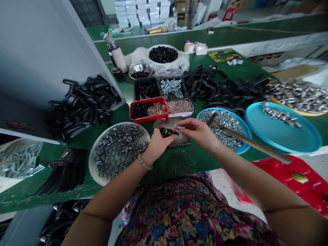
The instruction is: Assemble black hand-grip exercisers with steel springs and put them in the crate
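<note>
Green-topped flat workbench [179, 164]; pale grey partition panel [38, 51] along its left edge; 1 stack of white cartons [142, 12] beyond far edge.

White dish of metal rings [90, 165] is sitting front left, red tray [148, 119] just behind it. A hammer [256, 145] is lying across the blue plate of nuts [243, 149], black handles [84, 106] piling up far left.

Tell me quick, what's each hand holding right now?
Left hand: closed on a small black part.
Right hand: pinching a small metal piece.
</note>
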`<state>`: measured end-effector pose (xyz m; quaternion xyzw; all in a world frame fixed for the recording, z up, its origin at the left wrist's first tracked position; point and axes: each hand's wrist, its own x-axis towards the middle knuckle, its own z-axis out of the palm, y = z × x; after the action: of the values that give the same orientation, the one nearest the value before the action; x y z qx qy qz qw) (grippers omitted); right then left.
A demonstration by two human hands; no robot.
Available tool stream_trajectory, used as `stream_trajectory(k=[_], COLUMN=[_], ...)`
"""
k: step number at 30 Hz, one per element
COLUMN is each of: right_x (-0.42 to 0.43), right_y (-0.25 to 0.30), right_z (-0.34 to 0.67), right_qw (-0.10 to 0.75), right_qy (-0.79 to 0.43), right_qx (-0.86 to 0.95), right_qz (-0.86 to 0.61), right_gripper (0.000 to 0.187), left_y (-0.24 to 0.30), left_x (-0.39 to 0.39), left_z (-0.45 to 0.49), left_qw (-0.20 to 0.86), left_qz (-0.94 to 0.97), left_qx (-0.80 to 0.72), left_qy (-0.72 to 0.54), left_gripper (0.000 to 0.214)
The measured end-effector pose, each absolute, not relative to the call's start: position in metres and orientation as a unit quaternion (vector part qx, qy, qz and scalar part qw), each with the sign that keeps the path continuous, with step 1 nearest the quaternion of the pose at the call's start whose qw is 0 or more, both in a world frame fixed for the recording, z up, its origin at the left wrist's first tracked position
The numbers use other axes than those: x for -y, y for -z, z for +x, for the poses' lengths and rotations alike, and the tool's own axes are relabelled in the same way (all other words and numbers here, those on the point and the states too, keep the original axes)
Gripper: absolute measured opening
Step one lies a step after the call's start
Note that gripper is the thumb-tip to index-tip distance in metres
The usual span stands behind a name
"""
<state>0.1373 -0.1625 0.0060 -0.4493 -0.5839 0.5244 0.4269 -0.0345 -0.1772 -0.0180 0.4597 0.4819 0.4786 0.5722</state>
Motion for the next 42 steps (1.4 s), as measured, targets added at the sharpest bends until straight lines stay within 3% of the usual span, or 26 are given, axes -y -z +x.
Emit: stream_trajectory(k=[10, 17, 20, 22, 24, 25, 29, 35, 37, 42], right_x=[0.156, 0.149, 0.124, 0.096, 0.063, 0.047, -0.002, -0.027, -0.025, 0.005], right_y=[0.004, -0.055, -0.056, -0.042, -0.024, -0.015, 0.006, 0.008, 0.002, -0.017], right_z=[0.149, 0.155, 0.186, 0.228, 0.278, 0.301, 0.354, 0.361, 0.363, 0.338], right_qw=[0.394, 0.162, 0.198, 0.253, 0.219, 0.201, 0.159, 0.147, 0.153, 0.206], right_qy=[-0.429, -0.261, -0.275, -0.23, -0.108, -0.084, -0.049, -0.029, -0.028, -0.062], right_qx=[0.7, 0.906, 0.873, 0.776, 0.623, 0.591, 0.55, 0.543, 0.545, 0.606], right_qz=[-0.413, -0.292, -0.352, -0.53, -0.743, -0.777, -0.819, -0.826, -0.824, -0.766], right_gripper=[0.015, 0.021, 0.029, 0.032, 0.029, 0.029, 0.022, 0.015, 0.022, 0.047], left_y=[0.019, 0.0, -0.01, -0.015, -0.018, -0.02, -0.027, -0.035, -0.033, -0.023], left_x=[0.172, 0.146, 0.141, 0.143, 0.145, 0.146, 0.146, 0.152, 0.154, 0.154], left_z=[-0.041, -0.033, -0.031, -0.035, -0.039, -0.041, -0.044, -0.048, -0.051, -0.051], left_qw=[0.464, 0.536, 0.621, 0.652, 0.633, 0.612, 0.503, 0.255, 0.239, 0.329], left_qz=[0.573, 0.666, 0.601, 0.542, 0.525, 0.54, 0.657, 0.788, 0.79, 0.754], left_qx=[-0.489, -0.462, -0.429, -0.427, -0.446, -0.455, -0.462, -0.465, -0.478, -0.512], left_qy=[-0.466, -0.236, -0.263, -0.315, -0.352, -0.357, -0.321, -0.314, -0.301, -0.247], left_gripper=[0.076, 0.029, 0.029, 0.031, 0.03, 0.028, 0.021, 0.02, 0.021, 0.025])
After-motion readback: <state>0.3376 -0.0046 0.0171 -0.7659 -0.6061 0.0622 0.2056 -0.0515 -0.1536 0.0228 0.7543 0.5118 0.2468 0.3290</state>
